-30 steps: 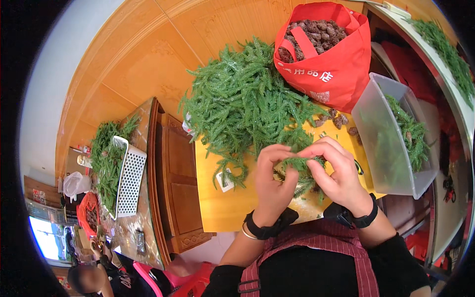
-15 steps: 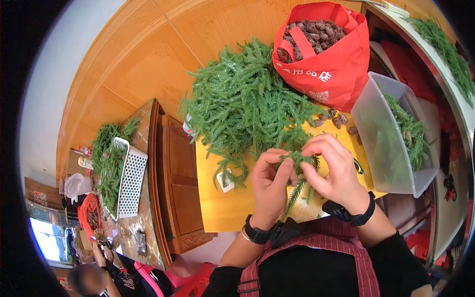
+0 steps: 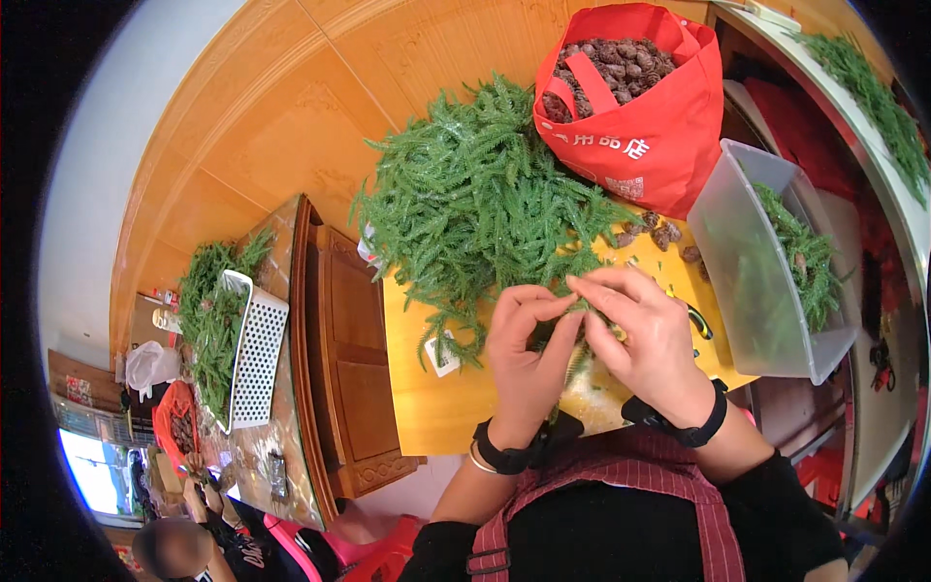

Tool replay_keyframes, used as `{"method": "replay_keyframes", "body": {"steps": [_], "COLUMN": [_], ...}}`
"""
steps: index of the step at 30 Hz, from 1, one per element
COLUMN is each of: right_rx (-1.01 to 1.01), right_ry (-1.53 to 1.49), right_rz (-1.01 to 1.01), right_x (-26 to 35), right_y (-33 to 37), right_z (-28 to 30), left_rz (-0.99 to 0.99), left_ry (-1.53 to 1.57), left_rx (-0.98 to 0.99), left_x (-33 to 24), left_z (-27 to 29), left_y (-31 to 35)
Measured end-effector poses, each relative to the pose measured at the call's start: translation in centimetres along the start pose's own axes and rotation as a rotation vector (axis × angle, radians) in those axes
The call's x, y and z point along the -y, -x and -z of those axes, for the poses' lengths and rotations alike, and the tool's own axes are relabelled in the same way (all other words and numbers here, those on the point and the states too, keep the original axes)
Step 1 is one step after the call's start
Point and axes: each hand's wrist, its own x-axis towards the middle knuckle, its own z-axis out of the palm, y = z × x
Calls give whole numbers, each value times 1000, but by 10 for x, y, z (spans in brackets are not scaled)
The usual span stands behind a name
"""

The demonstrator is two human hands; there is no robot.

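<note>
Over the near part of the yellow tabletop [image 3: 427, 407], my left hand [image 3: 527, 351] and my right hand [image 3: 648, 335] meet with fingertips almost touching. Both are closed in a pinch on a green artificial pine sprig [image 3: 579, 367]. Fingers cover most of the sprig, and its lower part hangs down between the palms. Just beyond the hands lies a large heap of similar green sprigs [image 3: 485, 194]. To the right of my right hand rests a tool with a black and yellow handle [image 3: 700, 323], partly hidden by the hand.
A red bag [image 3: 640, 145] full of pine cones stands at the back right, with loose pine cones [image 3: 666, 234] before it. A clear plastic bin [image 3: 761, 301] holding greenery is on the right. Leftward, a side table bears a white basket [image 3: 260, 354]; a person [image 3: 208, 543] sits beside it.
My hands have drawn closer together and the fingers have shifted around the sprig, covering more of it. My right hand has moved slightly left. The heap, bag and bin look unchanged.
</note>
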Motion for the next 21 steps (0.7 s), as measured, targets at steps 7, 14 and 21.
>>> {"method": "replay_keyframes", "body": {"steps": [7,14,21], "right_rx": [125,399,480], "right_ry": [-35,-98,-257], "right_rz": [-59,-53,-71], "right_x": [-7,-20,-11], "right_y": [-1,-12,-22], "right_z": [0,18,23], "left_rz": [-69,122,412], "left_ry": [-239,-115,181], "left_rx": [81,352,400], "left_x": [0,6,4], "left_z": [9,26,31], "left_y": [-10,-18,-19]}}
